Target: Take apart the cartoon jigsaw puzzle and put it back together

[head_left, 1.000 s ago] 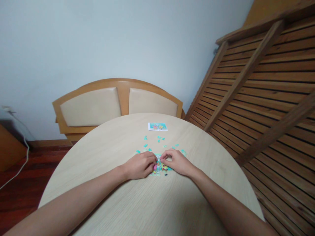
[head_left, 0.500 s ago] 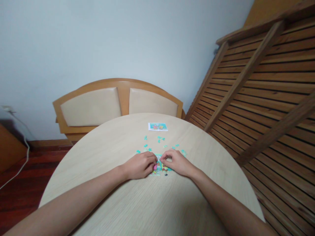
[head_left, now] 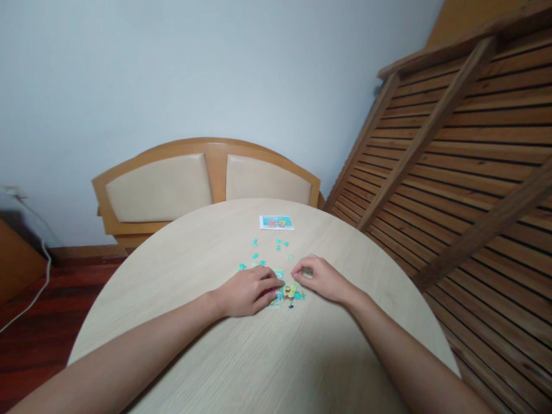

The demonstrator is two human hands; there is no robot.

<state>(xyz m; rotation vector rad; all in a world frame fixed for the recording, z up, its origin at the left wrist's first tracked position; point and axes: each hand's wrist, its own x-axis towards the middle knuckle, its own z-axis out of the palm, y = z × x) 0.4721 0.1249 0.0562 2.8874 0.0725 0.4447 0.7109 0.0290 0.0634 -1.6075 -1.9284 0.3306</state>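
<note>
A partly joined jigsaw puzzle (head_left: 288,291) lies flat near the middle of the table, showing a yellow cartoon figure on turquoise. My left hand (head_left: 250,290) rests over its left side, fingers stretched and lying on the pieces, hiding that part. Just right of the puzzle's upper part hovers my right hand (head_left: 321,279), thumb and forefinger brought together in a pinch. Whether a small piece sits between those fingertips I cannot make out. Loose turquoise puzzle pieces (head_left: 279,242) are scattered beyond both hands, with another piece (head_left: 242,267) close to the left hand's knuckles.
A small picture card (head_left: 276,222) of the cartoon scene lies at the far side of the round wooden table (head_left: 172,368). Behind stands a padded headboard (head_left: 215,172) against the wall. A slatted wooden frame (head_left: 431,172) leans on the right. A white cable (head_left: 46,259) hangs at left.
My right hand has drawn back a little to the right, uncovering the yellow figure. My left hand has shifted slightly right, its fingers reaching further over the puzzle.
</note>
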